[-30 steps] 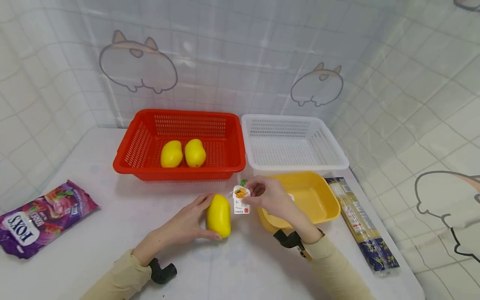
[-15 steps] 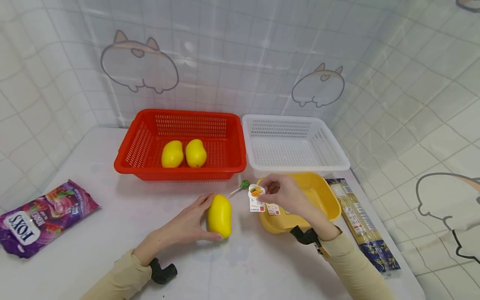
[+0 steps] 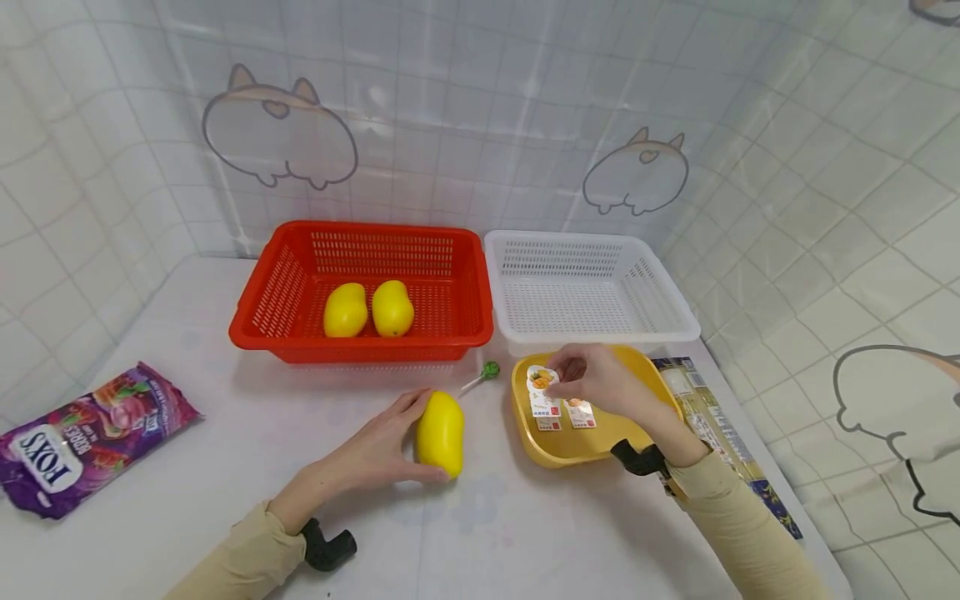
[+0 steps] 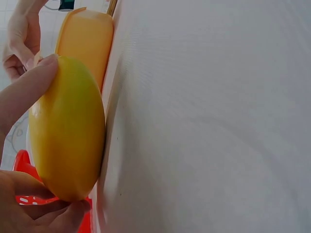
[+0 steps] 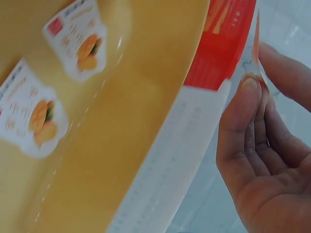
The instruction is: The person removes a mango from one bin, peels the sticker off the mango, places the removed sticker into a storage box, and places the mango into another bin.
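A yellow mango (image 3: 441, 435) lies on the table, gripped at its two ends by the thumb and fingers of my left hand (image 3: 371, 450). In the left wrist view, the mango (image 4: 70, 131) shows a greenish tint near the thumb. My right hand (image 3: 607, 387) pinches a small white card (image 3: 542, 404) printed with a mango picture, over the left side of a yellow basin (image 3: 555, 458). The right wrist view shows the pinched card almost edge-on. Two similar cards (image 5: 80, 41) lie inside the basin. Two more mangoes (image 3: 346, 310) sit in a red basket (image 3: 360, 342).
A white basket (image 3: 600, 335) stands beside the red one at the back. A green lollipop (image 3: 490, 369) lies in front of the baskets. At left is a purple Fox's bag (image 3: 97, 437); a long clear packet (image 3: 723, 433) lies at right, partly behind the right arm.
My right hand has moved rightward with the card, from beside the mango to above the yellow basin. The lollipop and the cards in the basin have come into sight. My left hand stays on the mango.
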`<move>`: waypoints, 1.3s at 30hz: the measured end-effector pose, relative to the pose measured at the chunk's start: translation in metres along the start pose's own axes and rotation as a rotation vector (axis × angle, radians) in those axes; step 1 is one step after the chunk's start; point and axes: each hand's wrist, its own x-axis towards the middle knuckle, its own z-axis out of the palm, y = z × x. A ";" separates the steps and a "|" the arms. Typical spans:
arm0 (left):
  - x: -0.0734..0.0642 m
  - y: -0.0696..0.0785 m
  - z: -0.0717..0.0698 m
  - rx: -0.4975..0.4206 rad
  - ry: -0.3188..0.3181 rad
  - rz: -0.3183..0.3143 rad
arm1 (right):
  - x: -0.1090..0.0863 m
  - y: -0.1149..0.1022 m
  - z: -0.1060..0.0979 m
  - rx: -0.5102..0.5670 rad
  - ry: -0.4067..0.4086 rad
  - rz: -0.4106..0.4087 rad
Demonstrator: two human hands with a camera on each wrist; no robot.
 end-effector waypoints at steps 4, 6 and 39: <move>0.001 0.001 0.000 -0.007 -0.005 -0.006 | 0.001 0.011 -0.012 -0.051 -0.025 0.039; 0.001 0.001 0.000 -0.008 -0.008 -0.010 | 0.002 0.016 -0.018 -0.079 -0.040 0.051; 0.000 0.000 0.000 -0.001 -0.010 -0.009 | 0.012 0.079 -0.061 -0.291 -0.303 0.147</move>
